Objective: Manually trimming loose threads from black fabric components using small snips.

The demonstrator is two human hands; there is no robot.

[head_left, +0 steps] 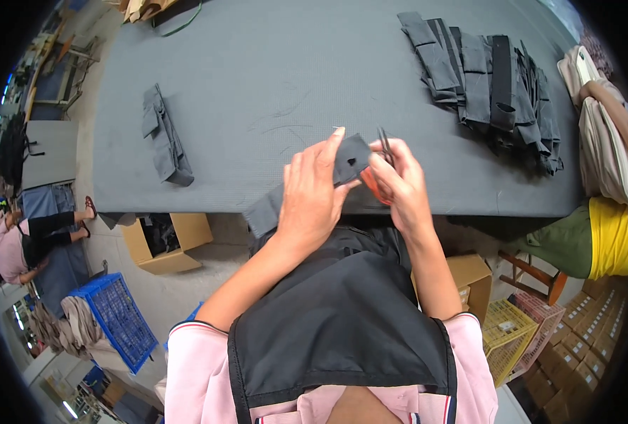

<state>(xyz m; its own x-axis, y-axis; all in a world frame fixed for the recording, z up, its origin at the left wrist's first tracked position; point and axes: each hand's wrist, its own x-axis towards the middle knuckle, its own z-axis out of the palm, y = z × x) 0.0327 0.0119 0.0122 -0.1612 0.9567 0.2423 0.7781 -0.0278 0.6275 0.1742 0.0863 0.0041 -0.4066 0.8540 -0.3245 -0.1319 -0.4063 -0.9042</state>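
Note:
A dark grey fabric strip [264, 212] is in my left hand [308, 187], whose fingers are closed around it above the table's near edge. Its upper end, which has a small dark hole, sticks out toward my right hand [407, 185]. That hand is closed on a small pair of scissors [376, 187] with orange-red handles; the narrow dark blades point away from me. My right fingertips are close beside the strip's end, and I cannot tell whether they touch it. Loose dark threads [286, 127] lie on the grey table [257, 63] beyond my hands.
At the right of the table lies a pile of dark fabric strips [476, 78]; a folded strip [166, 138] lies at the left. Below the table stand a cardboard box [176, 247], a blue crate [120, 321] and a yellow crate [508, 332]. People are at both sides.

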